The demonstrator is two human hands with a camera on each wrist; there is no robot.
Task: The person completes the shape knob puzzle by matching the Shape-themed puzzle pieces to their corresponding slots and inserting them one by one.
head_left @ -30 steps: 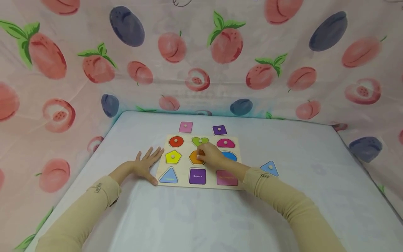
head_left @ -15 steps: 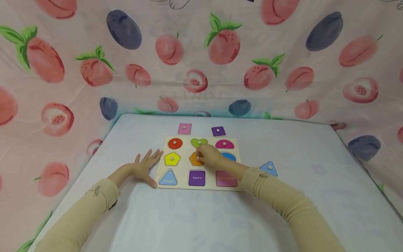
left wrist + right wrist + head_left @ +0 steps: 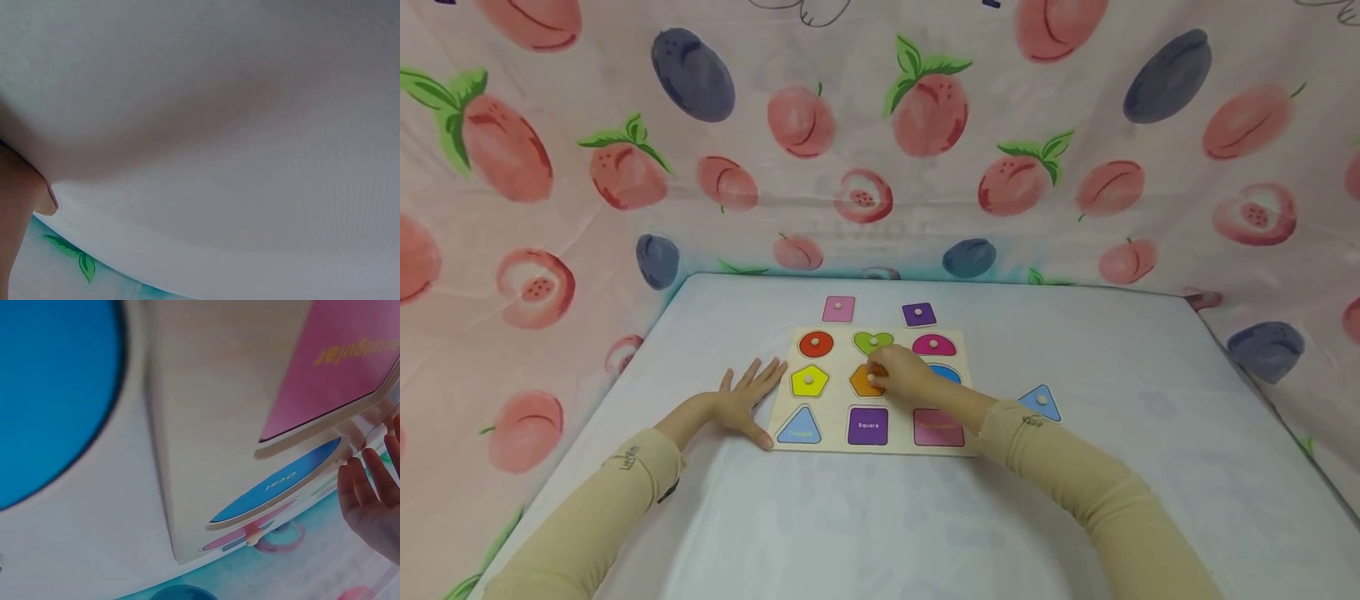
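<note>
A wooden shape-puzzle board (image 3: 833, 414) lies in the middle of the table in the head view. My right hand (image 3: 902, 375) reaches over it, thumb and fingertips at the knob of the orange hexagon piece (image 3: 860, 383). In the right wrist view, this hand's bent fingers (image 3: 364, 481) show at the right edge. My left hand (image 3: 741, 402) lies with fingers spread against the board's left edge. Red circle (image 3: 824, 351), green heart (image 3: 862, 341), magenta half-circle (image 3: 947, 347) and yellow pentagon (image 3: 800, 387) pieces sit in their slots. Triangle, square, rectangle and oval slots show printed bottoms.
Behind the board lie a pink knobbed piece (image 3: 831, 315) and a purple square piece (image 3: 927, 319). A blue triangle piece (image 3: 1034, 408) lies right of it, beside my forearm. A round-edged blue piece (image 3: 50, 394) fills the right wrist view's left side. Fruit-patterned cloth (image 3: 917, 200) hangs behind.
Both hands stay where they are, the right at the orange hexagon and the left at the board's edge. The whole head view has shifted slightly down and left.
</note>
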